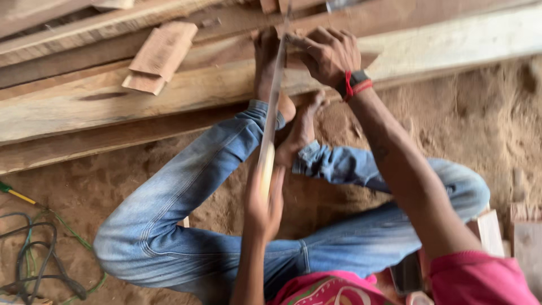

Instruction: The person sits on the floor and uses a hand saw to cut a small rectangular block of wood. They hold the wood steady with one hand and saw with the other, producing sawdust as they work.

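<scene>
Handsaw [270,116] runs up frame centre, tip at the stacked planks [101,99]. Left hand [263,203], fingers closed round the pale handle; right hand [327,56], fingers curled, pinching the blade's far end. No cut visible yet. Bare feet braced on planks; sawdust floor [485,124].

One cam only, head-worn, so no 2nd view and no shared part. It looks steeply down from above the person's chest, facing fwd over the folded legs toward the stacked planks [113,96] across the top of frame. Very near: pink shirt fills the bottom edge, arms run up from there, left hand [264,206] near centre, right hand [327,56] farther out at the planks' near edge. Sawdust floor [480,124] fills the right side; cables [34,254] lie at the floor's lower-left corner. View is slightly tilted, planks slanting up to the right, some motion blur.
</scene>
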{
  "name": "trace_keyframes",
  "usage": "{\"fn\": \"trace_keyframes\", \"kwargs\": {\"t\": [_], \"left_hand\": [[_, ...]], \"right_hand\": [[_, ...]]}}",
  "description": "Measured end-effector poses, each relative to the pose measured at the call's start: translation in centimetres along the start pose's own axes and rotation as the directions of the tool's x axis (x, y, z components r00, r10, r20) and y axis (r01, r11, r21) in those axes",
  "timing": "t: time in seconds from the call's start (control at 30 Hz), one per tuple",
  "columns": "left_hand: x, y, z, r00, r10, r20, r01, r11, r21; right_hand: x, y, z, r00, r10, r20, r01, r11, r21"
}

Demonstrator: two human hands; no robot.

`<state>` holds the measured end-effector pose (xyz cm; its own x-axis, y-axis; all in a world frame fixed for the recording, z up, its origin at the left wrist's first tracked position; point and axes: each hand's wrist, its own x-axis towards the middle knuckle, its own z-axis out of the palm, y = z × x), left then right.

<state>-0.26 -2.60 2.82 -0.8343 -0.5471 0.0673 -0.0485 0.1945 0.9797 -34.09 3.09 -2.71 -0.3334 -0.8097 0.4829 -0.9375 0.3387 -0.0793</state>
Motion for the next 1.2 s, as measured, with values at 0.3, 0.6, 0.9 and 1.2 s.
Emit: {"fn": "trace_keyframes", "kwargs": {"t": [0.3,0.6,0.9,1.2], "left_hand": [[-1.0,-0.8,-0.4,0.977,-0.212,0.004,0.211,0.974,0.083],[11.2,0.6,3.3,0.968,0.247,-0.044,-0.239,0.962,0.131],[-10.5,2.2,-2.4,0.99,-0.01,-0.139,0.045,0.967,0.249],[17.2,-0.4,4.7,0.95,0.306,-0.066,-0.277,0.92,0.277]], "right_hand": [[-1.0,0.3,1.2,1.0,0.026,-0.004,-0.027,0.999,-0.03],[-0.3,0.0,0.6,0.999,0.036,-0.023,-0.037,0.999,-0.014],[-0.6,0.2,0.6,1.0,0.019,-0.019,-0.018,0.999,0.037],[-0.3,-0.3,0.0,0.998,0.068,0.015,-0.068,0.998,0.014]]}}
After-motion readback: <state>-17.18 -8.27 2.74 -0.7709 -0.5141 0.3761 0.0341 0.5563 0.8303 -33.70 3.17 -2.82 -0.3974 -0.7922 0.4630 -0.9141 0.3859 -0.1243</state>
